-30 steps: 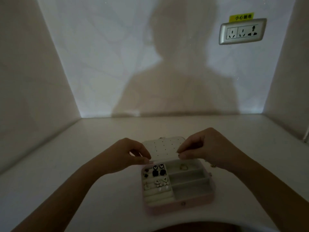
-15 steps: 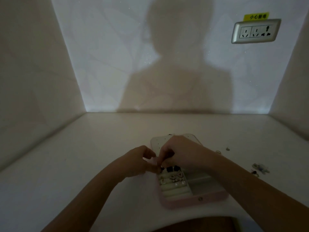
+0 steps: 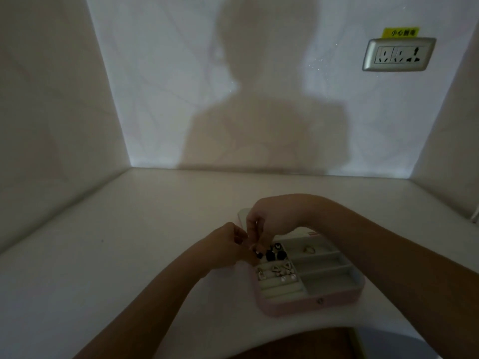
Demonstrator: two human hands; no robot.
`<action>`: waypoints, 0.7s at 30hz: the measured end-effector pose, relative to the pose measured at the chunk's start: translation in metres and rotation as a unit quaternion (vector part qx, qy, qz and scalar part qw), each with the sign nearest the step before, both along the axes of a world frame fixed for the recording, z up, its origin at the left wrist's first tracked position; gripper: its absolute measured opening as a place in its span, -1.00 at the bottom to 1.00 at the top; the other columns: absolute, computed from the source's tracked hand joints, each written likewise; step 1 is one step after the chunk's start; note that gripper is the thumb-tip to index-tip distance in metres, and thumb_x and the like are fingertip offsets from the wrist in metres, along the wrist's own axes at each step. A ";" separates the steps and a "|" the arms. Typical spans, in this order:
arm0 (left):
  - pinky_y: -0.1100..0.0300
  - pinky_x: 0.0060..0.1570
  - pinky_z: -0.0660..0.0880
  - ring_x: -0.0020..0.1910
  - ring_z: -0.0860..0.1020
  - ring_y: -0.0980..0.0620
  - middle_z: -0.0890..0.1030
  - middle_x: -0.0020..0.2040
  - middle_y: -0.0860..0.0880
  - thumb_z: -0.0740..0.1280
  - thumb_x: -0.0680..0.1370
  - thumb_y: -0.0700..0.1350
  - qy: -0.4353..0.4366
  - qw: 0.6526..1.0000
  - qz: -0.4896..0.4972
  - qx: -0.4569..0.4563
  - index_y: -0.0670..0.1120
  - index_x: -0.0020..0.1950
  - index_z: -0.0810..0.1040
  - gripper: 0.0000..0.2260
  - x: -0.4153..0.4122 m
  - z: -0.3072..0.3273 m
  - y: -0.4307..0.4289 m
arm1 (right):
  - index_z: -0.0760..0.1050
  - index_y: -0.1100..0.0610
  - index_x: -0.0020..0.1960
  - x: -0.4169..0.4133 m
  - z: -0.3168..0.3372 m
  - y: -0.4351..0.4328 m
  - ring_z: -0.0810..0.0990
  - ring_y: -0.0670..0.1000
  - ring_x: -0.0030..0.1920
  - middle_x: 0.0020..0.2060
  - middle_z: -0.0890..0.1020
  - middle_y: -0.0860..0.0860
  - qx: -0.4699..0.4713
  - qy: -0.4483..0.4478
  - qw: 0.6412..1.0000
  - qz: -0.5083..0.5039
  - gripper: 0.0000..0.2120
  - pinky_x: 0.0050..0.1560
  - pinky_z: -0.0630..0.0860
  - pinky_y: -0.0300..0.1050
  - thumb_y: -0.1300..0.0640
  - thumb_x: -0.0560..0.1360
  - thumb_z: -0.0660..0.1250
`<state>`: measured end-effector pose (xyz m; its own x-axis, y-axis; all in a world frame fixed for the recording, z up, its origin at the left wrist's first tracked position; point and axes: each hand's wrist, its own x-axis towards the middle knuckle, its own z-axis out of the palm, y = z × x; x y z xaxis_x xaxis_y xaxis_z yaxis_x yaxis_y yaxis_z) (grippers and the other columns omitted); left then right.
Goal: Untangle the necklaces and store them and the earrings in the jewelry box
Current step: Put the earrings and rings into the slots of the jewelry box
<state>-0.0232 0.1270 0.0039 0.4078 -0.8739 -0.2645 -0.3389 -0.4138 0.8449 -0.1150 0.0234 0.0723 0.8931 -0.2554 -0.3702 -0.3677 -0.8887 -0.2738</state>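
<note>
The pink jewelry box (image 3: 311,305) lies open on the white table, its white lid (image 3: 243,213) tipped back behind my hands. Its left slots hold black earrings (image 3: 274,255) and silver earrings (image 3: 278,271). A ring (image 3: 309,249) sits in the top right compartment. My left hand (image 3: 226,246) and right hand (image 3: 272,218) meet over the box's back left corner. Their curled fingertips pinch a small dark earring (image 3: 258,253), which the dim light blurs. No necklace shows.
Walls close in the white table (image 3: 155,229) on the left, back and right. A wall socket (image 3: 399,54) sits high at the right, and a thin cable (image 3: 475,216) shows at the right edge. The table's front edge curves inward near my body.
My hands were apart in front of the lid; they have come together and dropped to the box's back left corner. The view has shifted, so the box now sits further right.
</note>
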 end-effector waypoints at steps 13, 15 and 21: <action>0.22 -0.16 0.45 -0.14 0.49 0.11 0.52 -0.06 0.05 0.54 0.32 -0.17 -0.012 1.000 0.002 0.006 -0.06 0.12 0.43 -0.55 0.002 0.000 0.001 | 0.60 0.28 0.06 0.025 -0.004 0.002 0.33 -0.05 -0.38 -0.37 0.43 0.03 -0.030 0.104 0.994 -0.033 -0.71 -0.41 0.28 -0.25 0.19 0.38 0.49; 0.21 -0.15 0.45 -0.14 0.49 0.10 0.52 -0.07 0.05 0.54 0.32 -0.17 -0.007 1.000 -0.003 0.006 -0.06 0.11 0.43 -0.55 0.003 0.001 0.002 | 0.61 0.25 0.05 0.024 -0.005 0.001 0.34 -0.06 -0.38 -0.36 0.44 0.03 -0.025 0.099 0.994 -0.030 -0.72 -0.40 0.28 -0.24 0.19 0.37 0.50; 0.22 -0.16 0.44 -0.15 0.48 0.11 0.52 -0.08 0.05 0.51 0.36 -0.14 0.010 1.000 0.003 0.002 -0.07 0.10 0.43 -0.60 0.003 -0.001 0.001 | 0.64 0.13 0.03 0.019 -0.004 0.000 0.49 -0.04 -0.14 -0.17 0.59 0.03 -0.033 0.061 0.997 -0.024 -0.73 -0.22 0.42 -0.22 0.17 0.34 0.52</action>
